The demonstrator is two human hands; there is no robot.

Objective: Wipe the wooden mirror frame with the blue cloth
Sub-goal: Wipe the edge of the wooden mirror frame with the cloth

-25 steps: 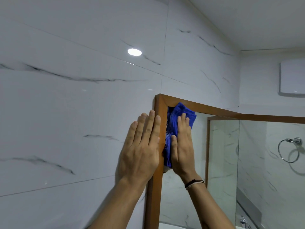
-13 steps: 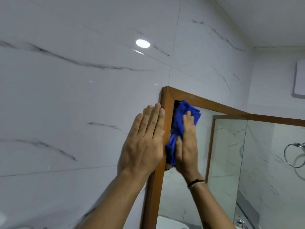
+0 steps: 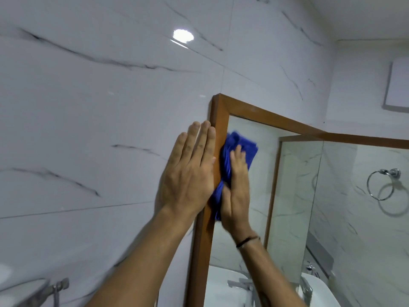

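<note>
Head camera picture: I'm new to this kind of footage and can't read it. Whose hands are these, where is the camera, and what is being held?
There is no machine here. A person wears one wide-angle camera on the head, so you look along their own arms at a tiled bathroom wall. The left hand lies flat and open on the tiles, fingertips at the edge of the wooden mirror frame. The right hand presses a crumpled blue cloth against the mirror beside the frame's left upright, just below the top corner. The cloth is blurred. The mirror reflects a towel ring.
</note>
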